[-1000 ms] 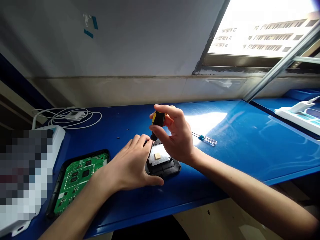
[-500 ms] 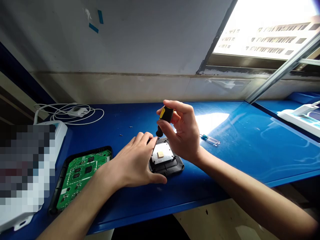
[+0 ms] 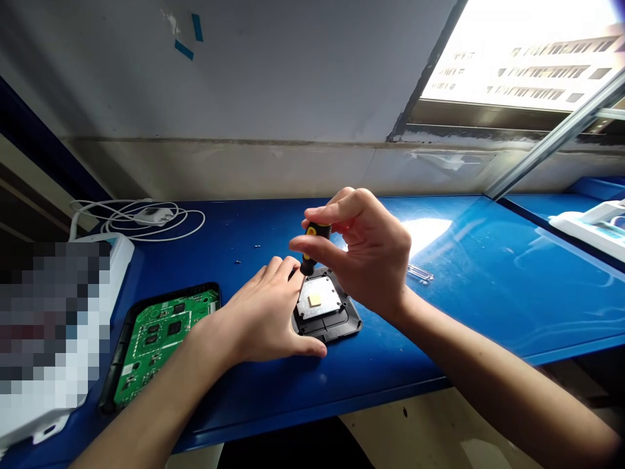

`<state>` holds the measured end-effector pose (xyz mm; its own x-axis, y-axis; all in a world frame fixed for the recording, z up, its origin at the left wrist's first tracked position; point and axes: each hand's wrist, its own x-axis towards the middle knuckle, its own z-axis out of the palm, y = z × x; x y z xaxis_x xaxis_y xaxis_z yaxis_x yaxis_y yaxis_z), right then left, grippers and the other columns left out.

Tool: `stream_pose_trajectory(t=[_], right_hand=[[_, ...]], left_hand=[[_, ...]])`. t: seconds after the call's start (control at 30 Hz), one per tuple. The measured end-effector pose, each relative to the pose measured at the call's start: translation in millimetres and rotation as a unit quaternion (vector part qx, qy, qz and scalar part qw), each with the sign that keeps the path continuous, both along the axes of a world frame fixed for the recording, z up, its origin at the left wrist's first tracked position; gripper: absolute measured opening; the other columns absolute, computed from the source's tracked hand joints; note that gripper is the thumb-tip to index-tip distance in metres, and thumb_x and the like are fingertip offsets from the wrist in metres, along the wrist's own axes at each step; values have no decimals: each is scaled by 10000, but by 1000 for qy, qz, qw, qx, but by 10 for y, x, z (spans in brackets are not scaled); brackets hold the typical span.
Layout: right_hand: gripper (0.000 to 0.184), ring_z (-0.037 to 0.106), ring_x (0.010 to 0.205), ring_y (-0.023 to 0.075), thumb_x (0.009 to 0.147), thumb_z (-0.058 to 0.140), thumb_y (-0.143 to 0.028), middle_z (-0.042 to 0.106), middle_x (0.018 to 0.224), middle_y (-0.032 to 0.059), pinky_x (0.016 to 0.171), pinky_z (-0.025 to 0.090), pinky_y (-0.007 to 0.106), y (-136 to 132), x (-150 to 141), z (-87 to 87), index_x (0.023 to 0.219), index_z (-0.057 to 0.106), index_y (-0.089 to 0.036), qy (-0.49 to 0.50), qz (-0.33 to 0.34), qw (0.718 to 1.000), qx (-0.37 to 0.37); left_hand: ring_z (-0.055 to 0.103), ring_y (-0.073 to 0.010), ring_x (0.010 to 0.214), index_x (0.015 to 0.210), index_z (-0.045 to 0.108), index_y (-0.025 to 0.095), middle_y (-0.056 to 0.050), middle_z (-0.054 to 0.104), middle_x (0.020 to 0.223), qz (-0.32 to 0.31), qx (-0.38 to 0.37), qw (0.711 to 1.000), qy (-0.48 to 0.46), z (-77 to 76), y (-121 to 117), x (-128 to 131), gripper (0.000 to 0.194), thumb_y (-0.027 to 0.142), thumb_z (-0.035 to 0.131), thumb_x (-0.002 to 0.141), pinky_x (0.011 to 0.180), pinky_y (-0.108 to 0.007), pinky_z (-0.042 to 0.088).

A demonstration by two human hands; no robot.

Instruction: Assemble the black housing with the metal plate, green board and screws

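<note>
From my remote seat I see two shallow black shells on the blue counter. The casing at left holds a green circuit board with dark chips facing up; the smaller black cover, between my hands, carries a silver metal plate with a pale yellow pad on it. My left hand lies back-up over the cover's left side, fingers spread, thumb stretched out along its near edge, bracing rather than clasping. My right hand is raised above the cover, wrist bent, with the black and yellow screwdriver between thumb and forefinger, which are parted only by the handle. The screwdriver slants down to the plate's far left corner; I cannot make out its tip by my left forefinger. Beyond lie two tiny screws and a coiled white cable. The device at far left is pixelated, so any lettering there is unreadable.
</note>
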<state>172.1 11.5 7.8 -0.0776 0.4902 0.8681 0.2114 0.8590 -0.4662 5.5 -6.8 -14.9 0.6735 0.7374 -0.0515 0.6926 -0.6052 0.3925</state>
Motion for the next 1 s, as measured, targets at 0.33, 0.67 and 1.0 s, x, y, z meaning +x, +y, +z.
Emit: stream_pose_trajectory(t=[0.33, 0.67, 1.0], right_hand=[[116, 793, 864, 138, 998, 605, -170, 797, 1036, 25, 768, 681, 267, -151, -32, -10, 1086, 673, -204, -15, 54, 996, -67], [203, 766, 875, 143, 953, 686, -190, 764, 1030, 21, 743, 685, 266, -220, -57, -53, 1150, 712, -228, -30, 25, 998, -47], [208, 705, 781, 145, 855, 819, -268, 665, 936, 23, 659, 686, 281, -214, -85, -28, 1047, 744, -243, -53, -23, 998, -14]], left_hand=[[497, -456, 1303, 1464, 498, 210, -166, 581, 1396, 8, -13, 1000, 7, 0, -3, 5, 942, 708, 761, 709, 1124, -593, 391], [471, -449, 1365, 1566, 405, 221, -170, 490, 1538, 7, -32, 999, -9, -11, 11, -24, 1042, 703, 760, 713, 1132, -561, 405], [457, -471, 1371, 1509, 486, 223, -173, 539, 1487, 10, -46, 999, -4, 30, -4, -6, 957, 675, 777, 717, 1095, -588, 437]])
